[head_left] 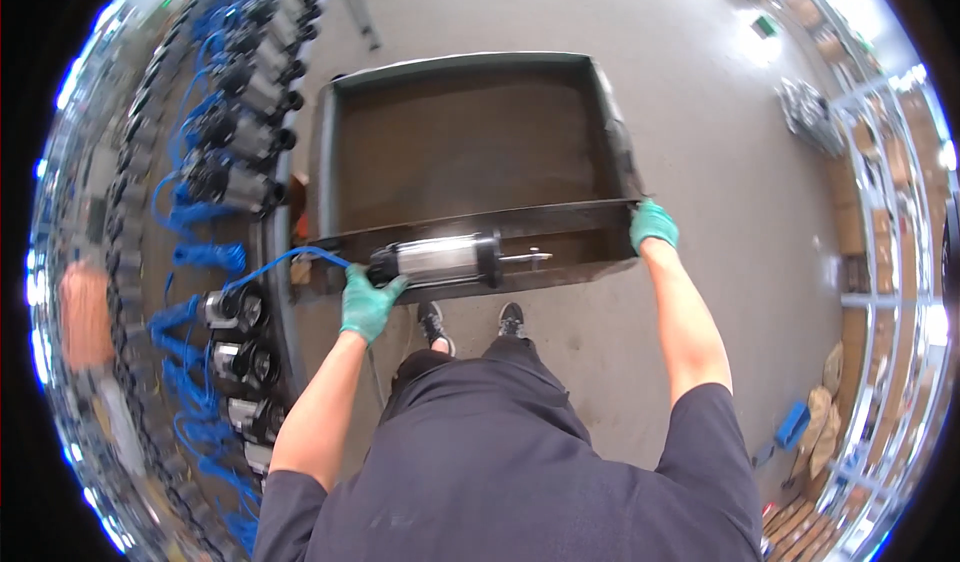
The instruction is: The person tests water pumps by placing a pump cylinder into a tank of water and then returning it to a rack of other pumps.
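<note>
A silver cylindrical motor [437, 259] with black ends, a thin metal shaft at its right and a blue cable [310, 250] at its left lies across the narrow front section of a dark metal bin. My left hand [368, 304], in a green glove, grips the motor's black left end beside the cable; its fingertips are partly hidden. At the front right corner of the bin [606, 97], my right hand [653, 226], also gloved in green, is closed round the rim. A crossbar [560, 217] divides the bin behind the motor.
Close on my left runs a long rack edge [283, 322] with several similar motors [243, 132] and coiled blue cables [210, 256]. Shelving with cartons [855, 207] lines the right side. A plastic-wrapped bundle [808, 114] and a blue object [793, 425] are near it.
</note>
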`<state>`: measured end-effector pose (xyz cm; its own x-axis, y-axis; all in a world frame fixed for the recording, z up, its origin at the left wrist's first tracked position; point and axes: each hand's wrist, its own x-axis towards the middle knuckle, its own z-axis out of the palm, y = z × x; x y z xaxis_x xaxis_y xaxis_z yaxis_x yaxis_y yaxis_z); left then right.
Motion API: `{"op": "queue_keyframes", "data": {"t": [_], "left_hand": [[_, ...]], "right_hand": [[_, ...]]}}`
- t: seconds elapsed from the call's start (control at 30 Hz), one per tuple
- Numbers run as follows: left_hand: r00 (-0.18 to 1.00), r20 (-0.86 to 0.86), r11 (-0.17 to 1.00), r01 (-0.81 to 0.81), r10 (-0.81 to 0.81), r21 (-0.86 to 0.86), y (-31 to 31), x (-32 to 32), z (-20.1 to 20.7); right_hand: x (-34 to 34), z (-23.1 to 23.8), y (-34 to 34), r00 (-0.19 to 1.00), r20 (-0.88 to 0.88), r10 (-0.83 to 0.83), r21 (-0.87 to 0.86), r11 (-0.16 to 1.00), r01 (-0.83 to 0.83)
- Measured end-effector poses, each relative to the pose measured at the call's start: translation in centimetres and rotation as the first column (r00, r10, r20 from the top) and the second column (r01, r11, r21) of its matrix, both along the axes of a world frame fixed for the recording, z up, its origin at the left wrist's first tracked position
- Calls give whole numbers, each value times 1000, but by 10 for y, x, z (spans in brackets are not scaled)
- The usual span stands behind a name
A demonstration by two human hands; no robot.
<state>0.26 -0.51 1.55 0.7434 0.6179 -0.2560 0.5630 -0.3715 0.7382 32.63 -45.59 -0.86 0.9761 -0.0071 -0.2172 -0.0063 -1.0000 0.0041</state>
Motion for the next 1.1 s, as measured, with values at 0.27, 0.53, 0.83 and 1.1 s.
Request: {"op": "queue_keyframes", "data": {"t": [0.27, 0.53, 0.83, 1.1], "left_hand": [[967, -234, 979, 138, -101, 152, 13, -1, 4], [622, -629, 425, 781, -467, 457, 107, -5, 33], [962, -196, 720, 273, -191, 638, 190, -48, -17], [917, -142, 510, 331, -374, 794, 213, -33, 10]], "right_hand": [[-6, 16, 12, 999, 48, 5, -50, 999, -3], [-99, 85, 179, 912, 227, 342, 607, 682, -407], [-152, 80, 261, 880, 223, 420, 476, 741, -474], [-152, 81, 266, 876, 236, 420, 429, 764, -481]]}}
